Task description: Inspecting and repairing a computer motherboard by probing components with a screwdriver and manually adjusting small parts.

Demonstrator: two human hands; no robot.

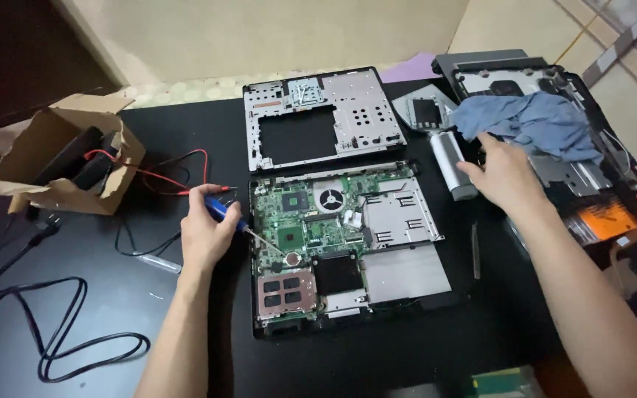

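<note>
Nearest the camera, 2 bare forearms reach out over a black table (422,354). A loose black cable (53,332) loops across the table's near left side.

The left hand (206,230) has its fingers curled tight around a blue-handled screwdriver (239,221), held like a pen. The metal tip slants down to the right and rests on the green motherboard (311,214), close to a round coin cell. That board sits inside the opened laptop base (348,247), which lies flat in the middle of the table, with a round fan near its top edge, copper-coloured plates at its near left corner and bare metal shielding on its right half.

The right hand (506,173) lies palm down to the right of the base, fingers loosely spread and slightly bent; the fingertips touch a grey cylindrical part (453,163) standing just beside the base's far right corner. Whether it actually grips the part cannot be told. A thin dark tool (475,250) lies on the table between the base and the right forearm.

Further back, a blue-grey cloth (536,125) is bunched on another dismantled laptop shell (599,184) at the right. A silver metal frame (322,118) with a rectangular cut-out lies just behind the base. At the far left, a torn cardboard box (60,158) holds black items, with red and black leads (178,173) running from it toward the left hand.
</note>
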